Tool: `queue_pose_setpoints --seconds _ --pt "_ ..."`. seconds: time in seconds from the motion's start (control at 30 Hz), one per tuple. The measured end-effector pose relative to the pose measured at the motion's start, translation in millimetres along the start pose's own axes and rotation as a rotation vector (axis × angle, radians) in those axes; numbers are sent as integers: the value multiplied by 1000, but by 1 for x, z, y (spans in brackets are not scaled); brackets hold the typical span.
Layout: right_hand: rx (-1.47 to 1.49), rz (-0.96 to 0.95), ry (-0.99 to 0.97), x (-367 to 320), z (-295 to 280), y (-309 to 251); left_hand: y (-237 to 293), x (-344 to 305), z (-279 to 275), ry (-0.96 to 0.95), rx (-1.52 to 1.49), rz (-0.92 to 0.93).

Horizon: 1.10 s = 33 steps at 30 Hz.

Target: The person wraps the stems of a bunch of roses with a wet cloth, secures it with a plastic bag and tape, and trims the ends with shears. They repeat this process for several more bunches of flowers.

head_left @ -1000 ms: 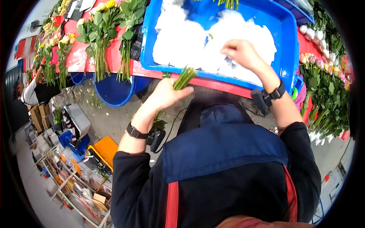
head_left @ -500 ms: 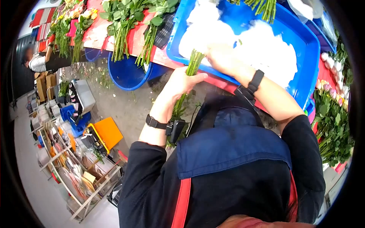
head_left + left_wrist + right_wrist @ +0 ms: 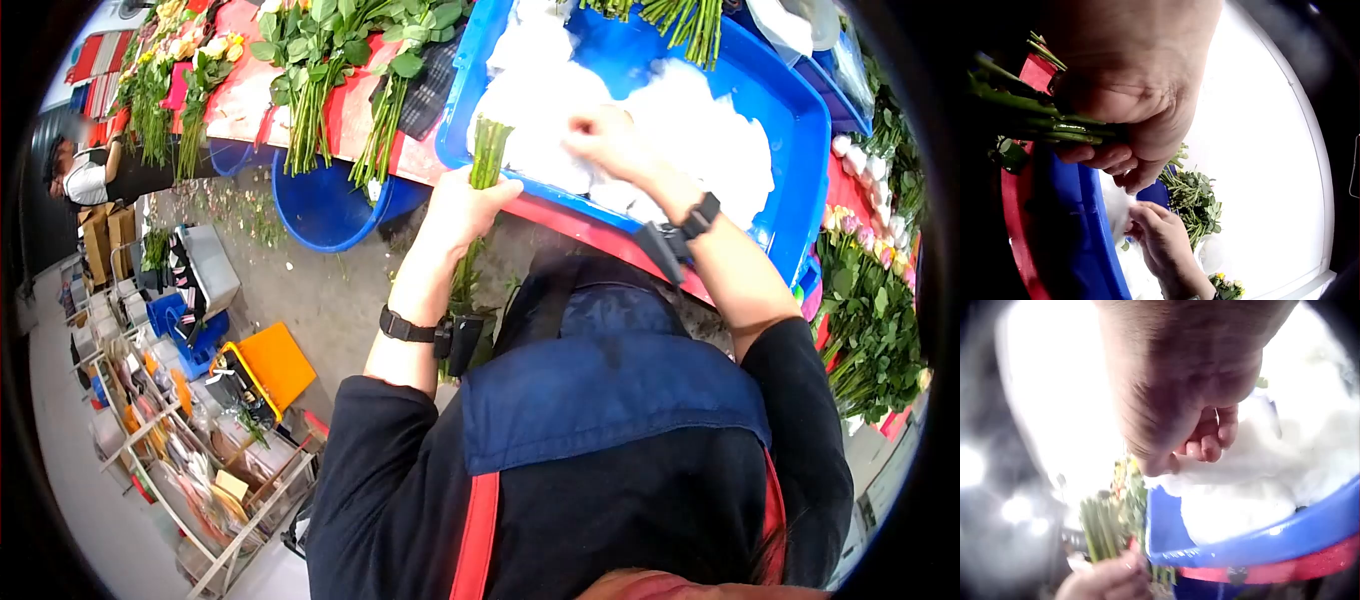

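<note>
Red tabletop (image 3: 560, 218) bears a blue tray (image 3: 815, 200) of white wadding (image 3: 740, 150); my left grip (image 3: 468, 205) closes round green stems (image 3: 489, 150); my right grip (image 3: 612, 145) curls, its hold unclear.

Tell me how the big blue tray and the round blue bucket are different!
The tray has long sides and corners, but the bucket is round. The tray sits up on the red table, while the bucket is lower down. The tray holds fluffy white stuff; no fluff shows in the bucket. Both are blue.
</note>
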State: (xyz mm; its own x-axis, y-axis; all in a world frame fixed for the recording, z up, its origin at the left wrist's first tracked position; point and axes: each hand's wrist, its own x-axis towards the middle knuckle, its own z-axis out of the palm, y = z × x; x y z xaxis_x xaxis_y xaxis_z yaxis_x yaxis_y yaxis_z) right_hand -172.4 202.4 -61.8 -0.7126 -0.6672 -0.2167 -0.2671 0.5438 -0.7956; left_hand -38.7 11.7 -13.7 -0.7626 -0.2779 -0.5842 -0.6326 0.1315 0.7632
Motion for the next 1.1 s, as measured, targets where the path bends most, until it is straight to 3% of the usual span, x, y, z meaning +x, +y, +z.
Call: queue_pose_setpoints --seconds 0.13,0.27,0.37,0.4,0.5,0.6,0.7,0.8,0.83,0.9,0.93,0.97,1.0,1.1 --pt "1116 145 211 -38 -29 39 7 1 -4 -44 -106 -24" --pt "1703 200 54 -61 -28 74 15 3 5 -130 -138 -21" --pt "1640 250 35 -63 -27 65 20 3 19 -178 -120 11" --pt "1415 297 196 -63 -20 61 22 2 22 -216 -105 54" --pt "992 335 288 -59 -31 63 23 1 36 -244 -8 136" --pt "741 60 485 -67 -56 -20 20 3 45 -246 86 247" --pt "211 -350 477 -68 -43 -30 14 6 54 -271 13 317" --pt "-80 -577 329 -71 -29 -50 7 9 57 -240 46 408" --pt "68 -457 298 -71 -28 -48 3 10 56 -211 88 447" --pt "359 -204 225 -71 -25 -41 -3 4 55 -189 200 355" --pt "193 -279 301 -66 -29 -44 -5 1 55 -191 211 342" --pt "232 -240 225 -60 -21 -35 -7 -2 55 -194 222 330" --pt "268 -202 153 -54 -7 -22 -3 -7 54 -188 213 432" --pt "549 -66 -59 -47 -3 -23 15 -24 43 -297 40 141"
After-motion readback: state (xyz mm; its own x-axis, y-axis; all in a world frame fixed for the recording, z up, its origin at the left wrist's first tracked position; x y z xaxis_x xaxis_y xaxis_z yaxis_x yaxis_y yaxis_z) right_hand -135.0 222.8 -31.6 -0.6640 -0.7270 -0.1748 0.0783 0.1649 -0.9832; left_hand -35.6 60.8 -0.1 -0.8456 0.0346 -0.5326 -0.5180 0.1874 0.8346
